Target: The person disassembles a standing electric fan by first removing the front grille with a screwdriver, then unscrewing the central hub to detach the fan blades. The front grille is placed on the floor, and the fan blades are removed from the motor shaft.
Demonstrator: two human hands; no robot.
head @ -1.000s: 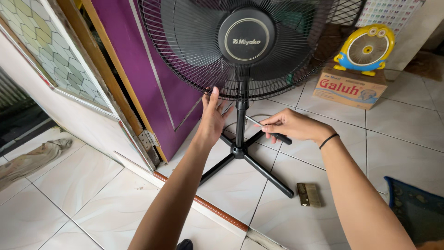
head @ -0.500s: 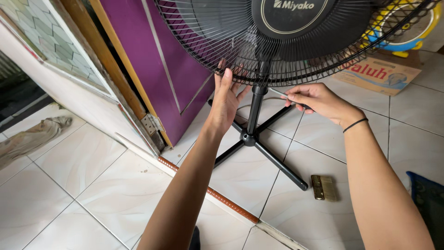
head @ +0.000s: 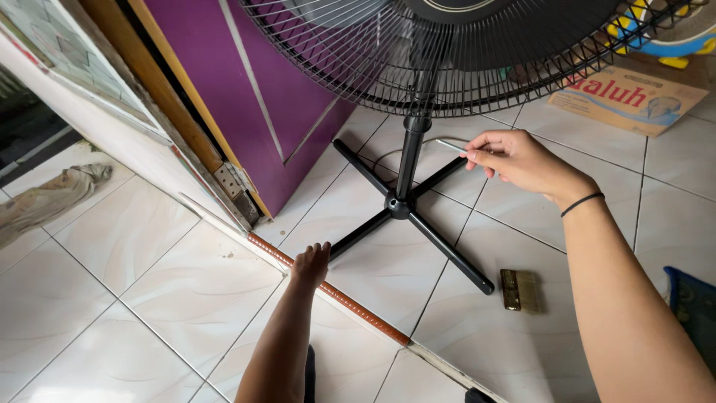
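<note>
A black standing fan fills the top of the view, its wire grille (head: 388, 67) above a black pole (head: 409, 160) and a cross-shaped base (head: 403, 213) on the tiled floor. My right hand (head: 514, 160) is closed on a screwdriver (head: 453, 145), whose metal shaft points left toward the pole just under the grille. My left hand (head: 311, 263) rests low on the brown door threshold strip (head: 328, 291), near one leg of the base, holding nothing; its fingers are curled down against the strip.
A purple door (head: 246, 82) with a hinge (head: 230, 183) stands open at the left. A small brass-coloured piece (head: 520, 289) lies on the tiles right of the base. A cardboard box (head: 630, 97) sits at the back right, a dark mat (head: 690, 306) at the right edge, a rag (head: 48, 198) far left.
My left hand has left the fan grille and dropped down to the threshold strip. The view has moved closer under the fan. My right hand keeps the screwdriver near the pole.
</note>
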